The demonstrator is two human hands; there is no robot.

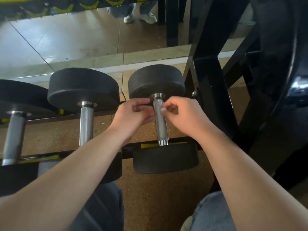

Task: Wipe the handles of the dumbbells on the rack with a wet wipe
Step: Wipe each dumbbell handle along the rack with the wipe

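Three black dumbbells lie across the rack rails, each with a knurled metal handle. Both my hands are at the upper part of the right dumbbell's handle (160, 120). My left hand (135, 114) is on the handle's left side with its fingers curled and its thumb against the metal; I see nothing in it. My right hand (180, 114) is on the right side, also curled, and pinches a small white bit, apparently the wet wipe (163, 109), against the handle. The middle dumbbell's handle (86, 124) and the left dumbbell's handle (14, 135) are untouched.
The black rack rail (130, 147) with yellow labels carries the near weight heads. A thick black rack upright (211, 90) stands close to my right hand. A mirror (83, 35) behind the rack reflects the floor and a person's shoes. My knees are at the bottom.
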